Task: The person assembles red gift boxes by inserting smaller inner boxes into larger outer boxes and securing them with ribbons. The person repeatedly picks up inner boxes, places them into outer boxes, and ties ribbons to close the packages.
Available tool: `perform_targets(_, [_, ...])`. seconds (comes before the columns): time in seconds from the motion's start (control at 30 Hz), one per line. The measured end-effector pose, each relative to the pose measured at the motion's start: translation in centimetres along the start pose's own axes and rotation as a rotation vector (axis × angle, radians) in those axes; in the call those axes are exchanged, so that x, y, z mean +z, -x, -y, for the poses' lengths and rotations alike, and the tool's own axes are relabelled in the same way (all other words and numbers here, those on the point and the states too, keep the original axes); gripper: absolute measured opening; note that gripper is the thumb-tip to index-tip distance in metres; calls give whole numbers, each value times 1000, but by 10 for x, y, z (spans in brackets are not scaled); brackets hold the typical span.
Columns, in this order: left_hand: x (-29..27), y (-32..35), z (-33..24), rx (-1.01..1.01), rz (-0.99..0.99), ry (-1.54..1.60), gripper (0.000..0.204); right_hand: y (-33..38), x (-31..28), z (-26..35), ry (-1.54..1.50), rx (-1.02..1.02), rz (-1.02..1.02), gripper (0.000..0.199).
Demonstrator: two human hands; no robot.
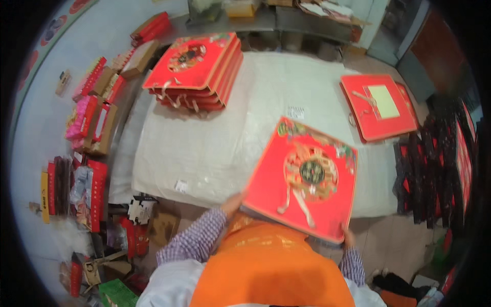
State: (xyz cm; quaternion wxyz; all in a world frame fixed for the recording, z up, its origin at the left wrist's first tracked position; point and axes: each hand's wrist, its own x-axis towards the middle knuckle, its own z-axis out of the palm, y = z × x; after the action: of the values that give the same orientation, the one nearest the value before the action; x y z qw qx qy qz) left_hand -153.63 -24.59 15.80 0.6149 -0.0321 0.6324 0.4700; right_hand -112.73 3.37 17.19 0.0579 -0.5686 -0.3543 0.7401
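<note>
Both hands clamp the red box (302, 176): the left hand (232, 203) at its near-left corner, the right hand (348, 237) at its near-right corner. Best to keep it level and carry it over the table (215, 143). It is square, without a clear long axis; it tilts, and its far corner points away from the grip.

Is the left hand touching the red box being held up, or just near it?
Touching. The head view shows the left hand pressed against the lower left edge of the red box, with no gap; the right hand grips the opposite corner.
</note>
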Motion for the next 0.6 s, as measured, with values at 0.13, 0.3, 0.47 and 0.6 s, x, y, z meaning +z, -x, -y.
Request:
perform_targets(0.13, [30,28,-128,114,64,-62,65,1,11,88,-5,41,13,71])
perform_targets(0.3, [46,71,-203,22,73,-90,62,40,23,161,-119,95,69,51])
perform_targets(0.47, [49,76,-232,137,93,-52,60,66,27,188,-77,226,75,42])
perform_targets(0.6, [41,64,-234,249,228,142,66,64,31,201,-68,209,86,42])
